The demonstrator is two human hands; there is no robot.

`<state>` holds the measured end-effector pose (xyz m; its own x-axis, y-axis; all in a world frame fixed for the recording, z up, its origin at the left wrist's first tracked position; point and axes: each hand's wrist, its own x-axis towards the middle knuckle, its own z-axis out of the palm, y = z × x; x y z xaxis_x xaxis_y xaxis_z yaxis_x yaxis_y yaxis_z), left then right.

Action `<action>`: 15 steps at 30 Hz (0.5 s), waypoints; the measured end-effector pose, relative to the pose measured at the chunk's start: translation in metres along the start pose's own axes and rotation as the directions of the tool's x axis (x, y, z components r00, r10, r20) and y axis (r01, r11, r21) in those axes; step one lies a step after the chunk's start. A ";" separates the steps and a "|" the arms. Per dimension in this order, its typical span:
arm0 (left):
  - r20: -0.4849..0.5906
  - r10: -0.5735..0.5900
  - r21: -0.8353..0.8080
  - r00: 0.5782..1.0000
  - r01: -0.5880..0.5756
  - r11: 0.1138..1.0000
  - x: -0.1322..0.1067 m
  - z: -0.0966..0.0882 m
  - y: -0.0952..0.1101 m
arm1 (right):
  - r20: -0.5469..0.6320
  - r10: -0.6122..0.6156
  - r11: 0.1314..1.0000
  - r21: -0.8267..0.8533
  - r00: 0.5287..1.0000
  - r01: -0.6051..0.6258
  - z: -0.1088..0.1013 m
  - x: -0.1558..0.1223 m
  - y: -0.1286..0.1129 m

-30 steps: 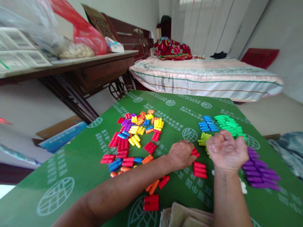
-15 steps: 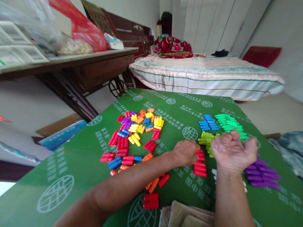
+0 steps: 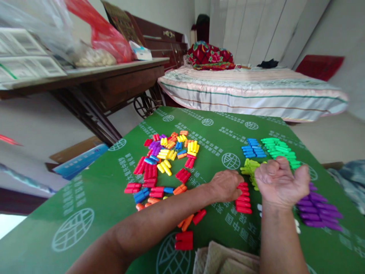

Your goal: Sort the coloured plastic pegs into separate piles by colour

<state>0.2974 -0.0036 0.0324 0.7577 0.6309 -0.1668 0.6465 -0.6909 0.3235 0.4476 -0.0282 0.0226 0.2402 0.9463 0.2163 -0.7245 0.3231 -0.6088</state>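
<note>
My left hand [image 3: 226, 185] reaches across from the left with its back up and its fingers bent together. Its fingertips are at the upper end of a column of red bullet-shaped plastic pieces [image 3: 243, 203] and seem to hold one, partly hidden by the fingers. My right hand [image 3: 279, 180] is turned palm up above the table, fingers loosely curled and thumb spread away, with nothing visible in it. Around it lie yellow-green pieces [image 3: 249, 167], green pieces [image 3: 278, 148], blue pieces [image 3: 253, 148] and purple pieces [image 3: 318, 209]. White pieces [image 3: 297, 226] are mostly hidden by my right wrist.
A mixed pile of red, yellow, blue, orange and purple pieces [image 3: 165, 156] spreads over the left of the green table [image 3: 114, 213]. A folded beige cloth [image 3: 225, 260] lies at the near edge. Beyond are a bed [image 3: 251, 91] and a side table [image 3: 128, 74] with bags.
The whole view has shifted slightly to the right. Both hands keep nearly the same pose and place over the table, and the groups of pieces look unchanged.
</note>
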 end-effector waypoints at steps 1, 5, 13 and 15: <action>0.000 0.001 -0.005 1.000 -0.001 1.000 0.000 0.000 0.000 | -0.001 0.000 1.000 -0.002 1.000 0.000 0.000 0.000 0.000; -0.015 0.019 -0.028 1.000 -0.019 0.999 -0.002 0.000 -0.004 | 0.005 0.020 1.000 0.006 1.000 -0.020 0.002 -0.001 0.000; -0.095 -0.109 -0.084 0.989 0.102 0.991 -0.031 -0.027 -0.038 | 0.003 0.022 1.000 -0.019 1.000 -0.022 -0.001 -0.001 0.002; -0.126 -0.196 -0.073 0.972 0.188 0.979 -0.046 -0.035 -0.052 | 0.021 0.023 0.999 -0.036 1.000 -0.022 -0.001 0.000 0.004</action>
<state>0.2262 0.0157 0.0559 0.5987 0.7936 -0.1083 0.7693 -0.5322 0.3535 0.4460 -0.0273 0.0193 0.2104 0.9529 0.2183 -0.7056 0.3026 -0.6407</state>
